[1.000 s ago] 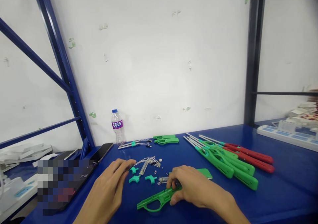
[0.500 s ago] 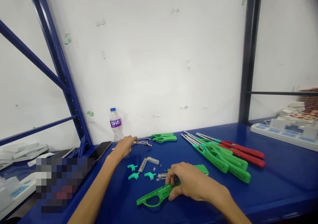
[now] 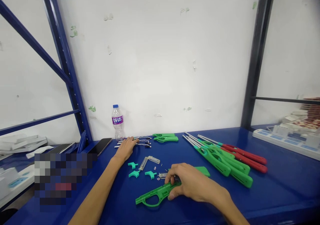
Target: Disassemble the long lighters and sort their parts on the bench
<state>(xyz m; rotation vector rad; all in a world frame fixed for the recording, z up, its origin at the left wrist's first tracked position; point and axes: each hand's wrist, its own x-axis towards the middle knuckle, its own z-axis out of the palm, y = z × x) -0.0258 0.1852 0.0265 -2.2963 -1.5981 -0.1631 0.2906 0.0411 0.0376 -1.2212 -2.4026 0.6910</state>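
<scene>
My right hand (image 3: 191,181) grips one end of a green plastic lighter casing half (image 3: 151,196), its trigger loop pointing left. A dark part shows between the fingers. My left hand (image 3: 127,149) lies low over thin metal rods with wires (image 3: 144,141) at the back, its fingers apart and partly hidden; I see no thing lifted in it. Between the hands lie teal triggers (image 3: 134,174), clear plastic fuel tanks (image 3: 143,163) and tiny loose bits. Another green casing piece (image 3: 203,171) is partly hidden behind my right hand.
Green casing halves (image 3: 165,137) lie by the wall. Right of them are several long green lighters (image 3: 222,158) and red lighters (image 3: 246,155). A clear bottle (image 3: 117,121) stands at the back left, near a black phone (image 3: 100,146). A white power strip (image 3: 287,141) is far right.
My left hand has drawn back slightly and flattened, so more rods show around it. My right hand keeps hold of the green casing half. The view has tilted a little.
</scene>
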